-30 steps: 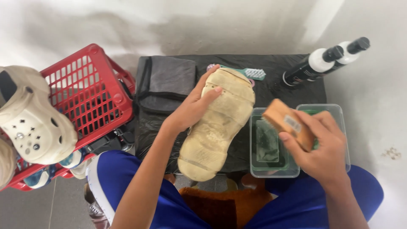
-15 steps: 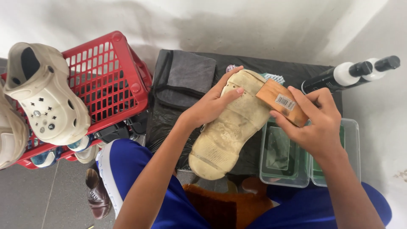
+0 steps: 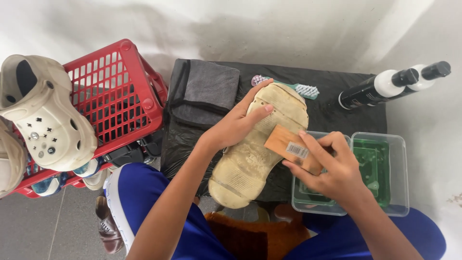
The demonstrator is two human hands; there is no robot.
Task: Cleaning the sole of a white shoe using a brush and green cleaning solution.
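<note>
A cream foam clog (image 3: pixel 257 149) is held sole-up over the black-covered bench (image 3: pixel 332 113), its toe end pointing away toward the wall and its heel end hanging past the bench's near edge above the lap. The left hand (image 3: pixel 238 125) is laid over the far left side of the sole, thumb across the tread and fingers wrapped round the edge; that grip is closed on the clog. The right hand (image 3: pixel 332 171) is closed on a wooden-backed brush (image 3: pixel 291 150), whose block is pressed flat against the middle of the sole.

The clog is judged to be light and springy rather than stiff: moulded foam of this kind is likely to flex under scrubbing pressure, so it is best supported from behind the spot being worked. The sole looks grimy and possibly wet, so a slippery surface is to be expected; the side wall, where the rim can be hooked by the fingers, is the surer place to be taken hold of. Nothing about it seems fragile.

Two clear plastic tubs (image 3: pixel 380 173) stand just beside the clog on the right. A folded grey towel (image 3: pixel 207 91), a small teal brush (image 3: pixel 301 89), two spray bottles (image 3: pixel 385 86) and a red basket (image 3: pixel 115 91) lie around.
</note>
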